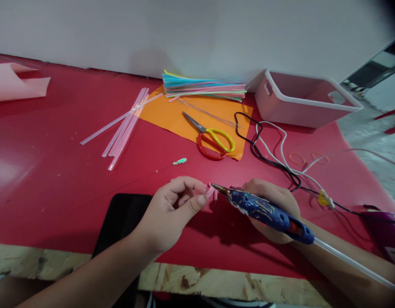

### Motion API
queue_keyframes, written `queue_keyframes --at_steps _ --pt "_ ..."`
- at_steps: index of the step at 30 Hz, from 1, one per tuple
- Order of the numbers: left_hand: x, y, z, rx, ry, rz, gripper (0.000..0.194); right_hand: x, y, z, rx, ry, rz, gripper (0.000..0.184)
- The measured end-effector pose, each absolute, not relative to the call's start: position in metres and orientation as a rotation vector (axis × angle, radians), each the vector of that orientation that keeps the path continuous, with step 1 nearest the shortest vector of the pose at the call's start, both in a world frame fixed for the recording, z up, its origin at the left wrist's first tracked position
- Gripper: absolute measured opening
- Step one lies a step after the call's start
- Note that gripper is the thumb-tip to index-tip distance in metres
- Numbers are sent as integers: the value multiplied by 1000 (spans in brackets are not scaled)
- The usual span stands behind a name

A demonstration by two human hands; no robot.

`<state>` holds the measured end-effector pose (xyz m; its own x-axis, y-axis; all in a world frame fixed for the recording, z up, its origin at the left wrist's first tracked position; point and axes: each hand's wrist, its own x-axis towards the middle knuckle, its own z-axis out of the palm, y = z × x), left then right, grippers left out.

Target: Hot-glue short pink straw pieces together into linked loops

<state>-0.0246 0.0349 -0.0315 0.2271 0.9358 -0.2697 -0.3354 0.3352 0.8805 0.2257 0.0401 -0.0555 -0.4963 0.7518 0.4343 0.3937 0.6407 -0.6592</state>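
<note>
Between thumb and forefinger, my left hand (pixel 173 209) pinches a small pink piece (pixel 210 191), perhaps bent pipe cleaner; its exact kind is hard to make out. My right hand (pixel 274 201) is wrapped round a blue hot glue gun (pixel 264 211) smeared with dried glue. The gun's metal nozzle points left and meets or nearly meets the pink piece. From its rear sticks out a clear glue stick (pixel 351 261). Just beyond my left hand lies a thin wire with a small green fuzzy tip (pixel 180 161). A black phone (pixel 123 218) lies partly under my left forearm.
Scissors (pixel 210 137) with red and yellow handles lie on orange paper (pixel 172 117), below a bundle of coloured pipe cleaners (pixel 204 87). Pink translucent sticks (pixel 128 124) are at left. Black and white cords (pixel 281 160) tangle before a pink bin (pixel 290 107). Pink paper (pixel 18 83) lies far left.
</note>
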Motion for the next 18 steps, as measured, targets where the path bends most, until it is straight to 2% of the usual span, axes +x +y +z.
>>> queue_keyframes --at_steps 18 --pt "-23 36 -28 756 944 1015 24 225 41 -55 -848 -2131 663 11"
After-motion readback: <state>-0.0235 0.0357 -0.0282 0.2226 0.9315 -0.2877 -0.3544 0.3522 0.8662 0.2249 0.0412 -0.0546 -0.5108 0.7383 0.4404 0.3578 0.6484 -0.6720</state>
